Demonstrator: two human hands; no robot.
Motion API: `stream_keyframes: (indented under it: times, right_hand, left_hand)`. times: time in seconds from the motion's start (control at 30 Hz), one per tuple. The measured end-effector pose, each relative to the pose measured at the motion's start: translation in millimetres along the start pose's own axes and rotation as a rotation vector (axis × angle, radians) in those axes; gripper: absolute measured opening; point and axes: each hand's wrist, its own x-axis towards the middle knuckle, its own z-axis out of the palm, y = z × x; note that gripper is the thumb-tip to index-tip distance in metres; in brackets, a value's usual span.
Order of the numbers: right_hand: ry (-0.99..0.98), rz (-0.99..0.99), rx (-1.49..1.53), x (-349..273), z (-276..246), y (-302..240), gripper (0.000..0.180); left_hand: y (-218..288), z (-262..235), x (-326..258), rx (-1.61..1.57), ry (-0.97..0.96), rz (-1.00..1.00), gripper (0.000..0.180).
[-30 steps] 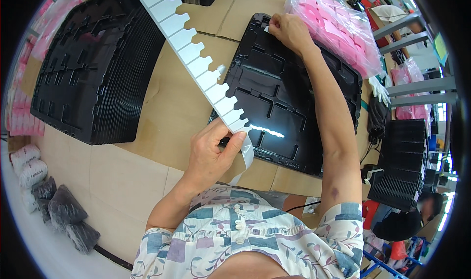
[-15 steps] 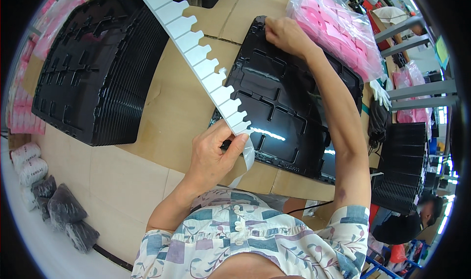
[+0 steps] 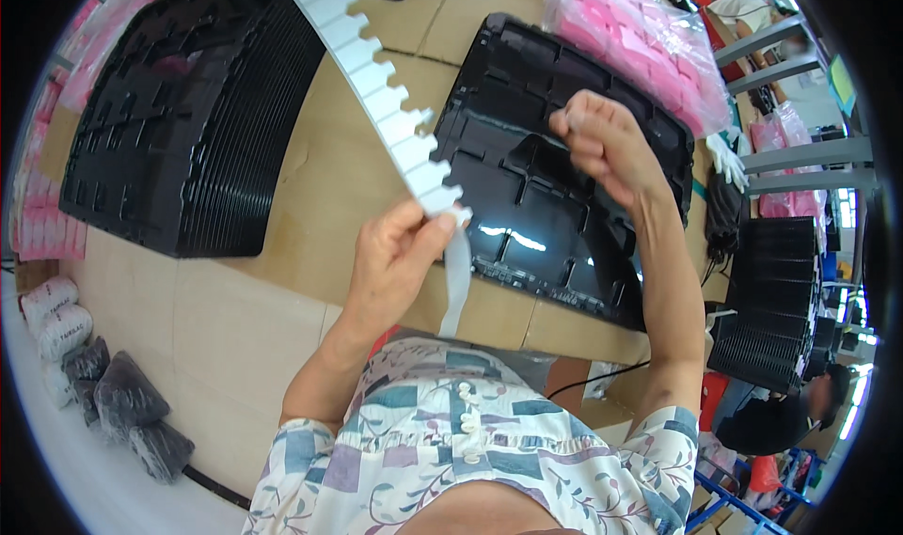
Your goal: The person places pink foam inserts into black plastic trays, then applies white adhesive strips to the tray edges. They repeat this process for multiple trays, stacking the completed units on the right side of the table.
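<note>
Between the thumb and fingers of my left hand [image 3: 390, 258] is the lower end of a long pale grey strip of stickers [image 3: 381, 102], notched into tabs along its right edge. The strip slants up to the far left, and a loose tail of backing [image 3: 456, 281] hangs below my fingers. My right hand [image 3: 611, 145] is over a shiny black plastic tray [image 3: 489, 192] with raised ribs. Its fingers are curled, thumb and forefinger pinched together; whatever they hold is too small to make out. The tray lies flat on a cardboard-covered table.
A tall stack of black trays [image 3: 179, 112] stands at the left. Pink pieces in a clear bag [image 3: 640, 46] lie beyond the tray. White gloves [image 3: 726, 159], more stacked black trays [image 3: 767, 300] and grey rails [image 3: 809, 159] are at the right. Wrapped bundles [image 3: 132, 394] sit low at the left.
My right hand has come away from the tray's far left corner, back and rightward over its middle. My left hand has shifted slightly up and left with the strip.
</note>
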Motion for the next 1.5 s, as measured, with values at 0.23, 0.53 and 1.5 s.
stream_keyframes:
  times: [0.23, 0.53, 1.5]
  right_hand:
    - [0.043, 0.019, -0.347, -60, 93, 38, 0.018]
    - [0.174, -0.230, -0.690, -74, 119, 44, 0.015]
    - [0.366, -0.214, -1.367, -92, -185, -51, 0.017]
  left_hand:
    - [2, 3, -2, -0.082, -0.020, -0.007, 0.008]
    - [17, 5, -15, -0.213, -0.036, -0.060, 0.010]
    - [-11, 39, -17, 0.522, -0.262, 0.168, 0.008]
